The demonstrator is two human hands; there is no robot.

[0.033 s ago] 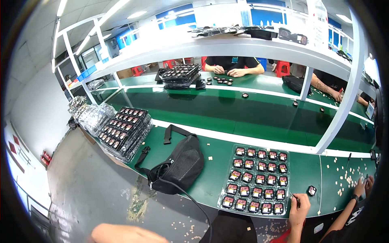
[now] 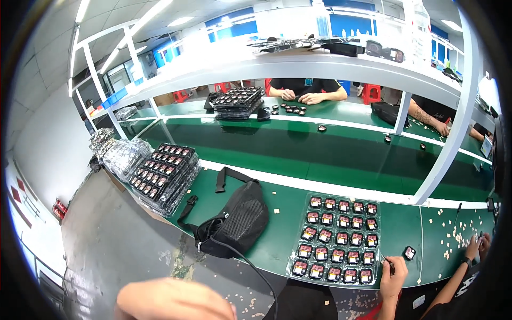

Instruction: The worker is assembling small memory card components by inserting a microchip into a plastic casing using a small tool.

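My right hand [image 2: 393, 271] is closed at the lower right corner of a clear plastic tray [image 2: 288, 266]. A thin pointed tool [image 2: 383, 257], perhaps tweezers, sticks out from its fingers; its kind is too small to make out. Small black square devices [image 2: 337, 256] with red-and-white labels sit in rows in the tray's pockets. One loose black device [image 2: 409, 253] lies on the green bench to the right of that hand. My left hand [image 2: 173, 298], blurred, hangs over the floor at the lower edge, away from the bench, its fingertips unclear.
A black waist bag [image 2: 240, 218] with a cable lies left of the tray. Stacked filled trays [image 2: 165, 176] stand farther left. Beyond runs a green conveyor belt [image 2: 266, 144] under a white shelf [image 2: 298, 66]. A co-worker's hands [image 2: 474, 246] are at right, near scattered small pale pieces [image 2: 456, 234].
My left hand has moved up and a little to the right at the lower edge. My right hand and the tray look almost unchanged.
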